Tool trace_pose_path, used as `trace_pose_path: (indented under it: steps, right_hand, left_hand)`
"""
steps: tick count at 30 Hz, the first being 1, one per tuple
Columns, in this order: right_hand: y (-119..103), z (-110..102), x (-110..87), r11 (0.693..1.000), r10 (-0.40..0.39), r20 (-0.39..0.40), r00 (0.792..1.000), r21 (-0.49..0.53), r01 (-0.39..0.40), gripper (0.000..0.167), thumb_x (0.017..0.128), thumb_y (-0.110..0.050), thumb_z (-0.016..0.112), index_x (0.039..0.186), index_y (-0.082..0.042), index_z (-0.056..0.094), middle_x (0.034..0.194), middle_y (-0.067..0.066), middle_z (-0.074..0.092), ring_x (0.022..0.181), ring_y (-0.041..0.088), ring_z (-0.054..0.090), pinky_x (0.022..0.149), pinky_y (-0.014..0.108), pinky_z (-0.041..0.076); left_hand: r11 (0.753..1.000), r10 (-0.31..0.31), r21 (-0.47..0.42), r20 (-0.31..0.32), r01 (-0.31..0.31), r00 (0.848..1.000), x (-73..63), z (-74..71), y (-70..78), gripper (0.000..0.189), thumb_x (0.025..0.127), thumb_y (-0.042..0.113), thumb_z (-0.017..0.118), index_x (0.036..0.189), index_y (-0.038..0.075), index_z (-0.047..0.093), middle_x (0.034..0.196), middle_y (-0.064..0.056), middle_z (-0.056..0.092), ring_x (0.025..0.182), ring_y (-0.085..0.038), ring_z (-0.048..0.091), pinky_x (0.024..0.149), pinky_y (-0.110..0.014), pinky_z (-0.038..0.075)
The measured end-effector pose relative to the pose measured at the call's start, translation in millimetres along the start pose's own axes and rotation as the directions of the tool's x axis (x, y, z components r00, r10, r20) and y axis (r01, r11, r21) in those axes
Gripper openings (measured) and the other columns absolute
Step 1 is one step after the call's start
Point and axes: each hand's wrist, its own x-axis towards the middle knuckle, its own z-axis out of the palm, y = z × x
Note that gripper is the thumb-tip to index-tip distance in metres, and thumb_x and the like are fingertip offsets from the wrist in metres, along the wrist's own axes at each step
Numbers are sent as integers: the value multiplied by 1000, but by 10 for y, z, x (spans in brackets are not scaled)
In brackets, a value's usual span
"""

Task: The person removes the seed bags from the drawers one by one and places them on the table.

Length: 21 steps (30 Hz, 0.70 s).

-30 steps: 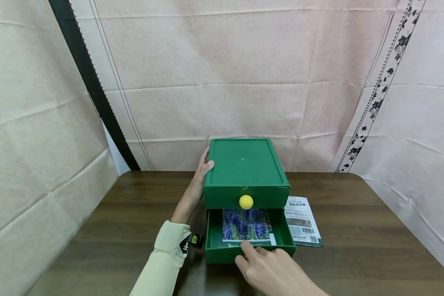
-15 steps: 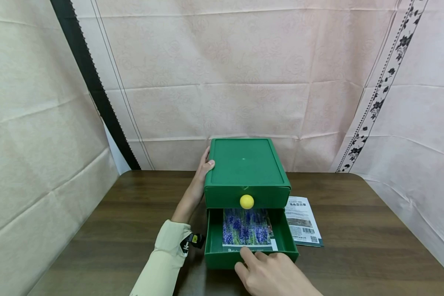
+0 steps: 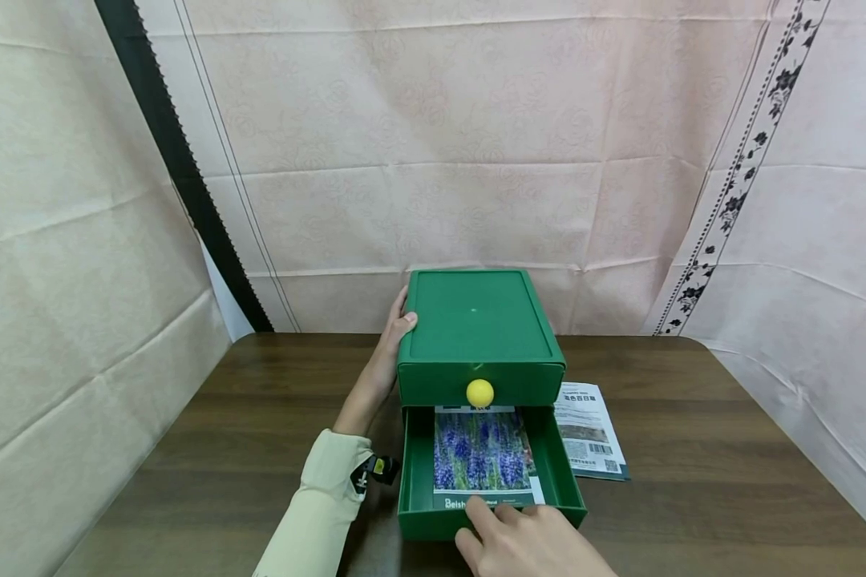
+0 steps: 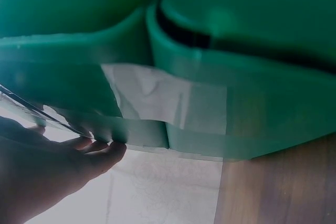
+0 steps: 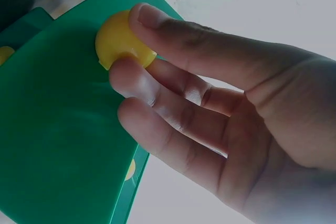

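A green two-drawer box (image 3: 476, 316) stands on the table with its lower drawer (image 3: 420, 525) pulled out. Inside the drawer lies a seed packet (image 3: 480, 453) printed with purple-blue flowers. My left hand (image 3: 386, 353) rests against the box's left side, thumb near the top edge; the left wrist view shows its fairly straight fingers (image 4: 113, 153) touching that side. At the drawer front, my right hand (image 3: 530, 541) pinches a round yellow knob (image 5: 118, 40) between thumb and fingers, clearest in the right wrist view. The upper drawer, with its own yellow knob (image 3: 479, 393), is in.
A white printed packet (image 3: 590, 433) with a barcode lies on the table just right of the box. The brown wooden table (image 3: 224, 449) ends at pale cloth walls (image 3: 476, 144) behind and at both sides.
The lower drawer has slid further out toward me with my right hand at its front, and more of the flower packet shows. My left hand has stayed on the box.
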Motion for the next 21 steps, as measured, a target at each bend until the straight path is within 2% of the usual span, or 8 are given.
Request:
trace_pose_path:
  steps: [4, 11, 21]
  right_hand:
    - [-23, 27, -5, 1000, -4, 24, 1000, 24, 3, 20, 103, -44, 65, 93, -27, 68, 86, -11, 49, 58, -3, 35, 48, 11, 26]
    - [-47, 81, -39, 998, -55, -48, 997, -6, 55, 22, 104, -42, 66, 88, -26, 63, 84, -11, 46, 57, -4, 31, 47, 10, 21]
    - [-40, 129, -66, 997, -83, -82, 993, 1, 84, 21, 104, -41, 65, 90, -27, 60, 84, -12, 44, 57, -5, 27, 46, 12, 15]
  left_hand:
    - [1000, -3, 6, 0, 3, 1000, -8, -6, 0, 78, 103, 49, 34, 171, 31, 0, 177, -4, -1, 162, -35, 3, 122, -73, 10]
    - [1000, -4, 10, -5, 4, 1000, -5, -11, -6, 78, 103, 49, 34, 171, 31, 1, 177, -5, 0, 161, -36, 5, 121, -74, 10]
    - [1000, -13, 12, -12, 13, 1000, 2, -22, -12, 77, 103, 49, 34, 171, 32, 1, 177, -5, 0, 161, -37, 6, 121, -74, 12]
